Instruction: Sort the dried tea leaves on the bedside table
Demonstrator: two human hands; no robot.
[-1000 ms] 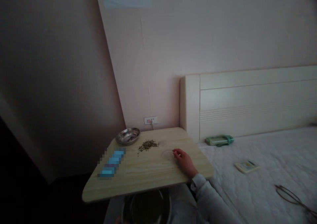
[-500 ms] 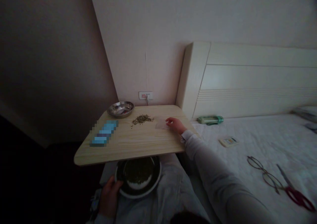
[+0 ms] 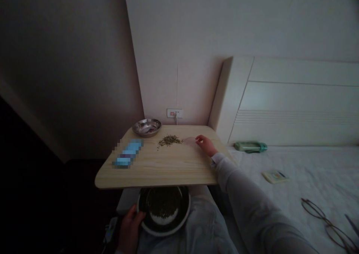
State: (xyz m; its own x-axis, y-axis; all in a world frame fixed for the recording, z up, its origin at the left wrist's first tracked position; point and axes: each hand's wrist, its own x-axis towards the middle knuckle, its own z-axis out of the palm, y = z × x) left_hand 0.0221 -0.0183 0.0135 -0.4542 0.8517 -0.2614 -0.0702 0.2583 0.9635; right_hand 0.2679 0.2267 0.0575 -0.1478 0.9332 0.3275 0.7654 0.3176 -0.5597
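Note:
My right hand (image 3: 206,144) rests on the wooden tabletop (image 3: 168,168), fingers curled and pinching the edge of a small clear plastic piece (image 3: 189,141). A pile of small green-brown seeds (image 3: 169,140) lies just left of that piece. My left hand (image 3: 130,228) grips the rim of a dark bowl (image 3: 164,210) that holds more of the same seeds, resting on my lap below the table's near edge. A steel dish (image 3: 146,127) sits at the table's far left corner.
A blurred blue flat object (image 3: 127,153) lies on the table's left side. A wall socket (image 3: 174,113) is behind the table. On the bed lie a green case (image 3: 249,146), a small card (image 3: 275,176) and glasses (image 3: 322,216).
The view has swung down and sideways, so the bowl on my lap and my left hand now show. My right hand stays on the clear piece beside the seed pile.

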